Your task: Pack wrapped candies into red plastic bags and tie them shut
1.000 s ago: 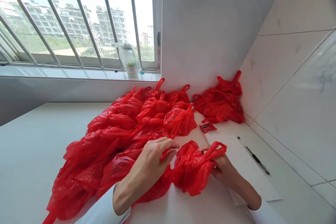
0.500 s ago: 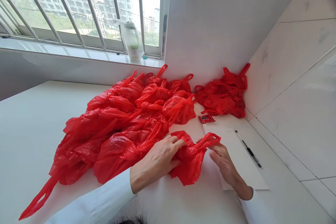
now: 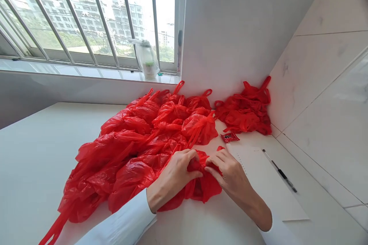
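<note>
A crumpled red plastic bag (image 3: 203, 187) lies on the white table in front of me, with both hands at its gathered top. My left hand (image 3: 179, 170) is closed on the bag's left side, thumb and fingers pinching the plastic. From the right, my right hand (image 3: 227, 168) pinches the same bag close to the left fingertips. Its contents, if any, are hidden. Beside my left hand a large heap of tied red plastic bags (image 3: 129, 153) spreads to the left and back.
A looser pile of red bags (image 3: 244, 109) lies in the back right corner. Near it are a small red packet (image 3: 230, 137), a sheet of paper (image 3: 267, 195) and a black pen (image 3: 280, 171). On the windowsill stands a bagged cup (image 3: 149, 63), by the barred window.
My right hand has moved left and closed on the bag's top, where its fingers were looser before. The view has shifted slightly, so the scene sits lower.
</note>
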Demonstrator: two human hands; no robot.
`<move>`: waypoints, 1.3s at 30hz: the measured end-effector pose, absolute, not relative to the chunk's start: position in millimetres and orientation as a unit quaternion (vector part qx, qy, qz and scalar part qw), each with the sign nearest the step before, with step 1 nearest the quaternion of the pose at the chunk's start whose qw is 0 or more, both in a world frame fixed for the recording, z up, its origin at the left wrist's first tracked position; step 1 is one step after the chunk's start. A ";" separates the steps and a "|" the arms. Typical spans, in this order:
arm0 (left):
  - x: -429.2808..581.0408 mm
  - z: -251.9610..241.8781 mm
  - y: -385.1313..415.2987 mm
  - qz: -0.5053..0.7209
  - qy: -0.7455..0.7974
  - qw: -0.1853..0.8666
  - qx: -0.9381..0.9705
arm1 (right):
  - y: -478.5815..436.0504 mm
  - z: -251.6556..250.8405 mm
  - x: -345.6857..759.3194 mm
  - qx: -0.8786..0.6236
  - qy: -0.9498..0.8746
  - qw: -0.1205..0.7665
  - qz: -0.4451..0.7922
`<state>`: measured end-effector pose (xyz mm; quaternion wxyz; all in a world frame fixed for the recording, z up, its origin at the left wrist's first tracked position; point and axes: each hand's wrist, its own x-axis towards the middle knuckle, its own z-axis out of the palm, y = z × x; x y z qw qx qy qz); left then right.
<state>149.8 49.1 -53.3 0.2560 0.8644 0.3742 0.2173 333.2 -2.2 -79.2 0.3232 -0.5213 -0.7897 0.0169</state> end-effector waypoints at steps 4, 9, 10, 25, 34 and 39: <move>139.9 -49.4 59.8 0.218 0.359 0.287 0.861 | 2.1 -96.4 343.4 -0.522 -0.770 0.367 0.012; 127.1 -37.4 72.6 0.241 0.393 0.286 0.840 | 9.2 -98.6 365.1 -0.586 -0.696 0.415 0.015; 124.0 -35.1 75.7 0.243 0.401 0.284 0.836 | 10.8 -98.1 370.2 -0.602 -0.675 0.424 0.039; 131.8 -30.0 55.5 0.199 0.303 0.240 0.901 | 2.9 -97.1 358.6 -0.519 -0.740 0.425 0.035; 121.3 -14.5 67.5 0.271 0.336 0.324 0.842 | 10.2 -73.7 366.8 -0.582 -0.611 0.513 0.156; 118.5 -0.1 82.7 0.308 0.334 0.387 0.803 | 31.4 -44.0 378.0 -0.497 -0.578 0.574 0.299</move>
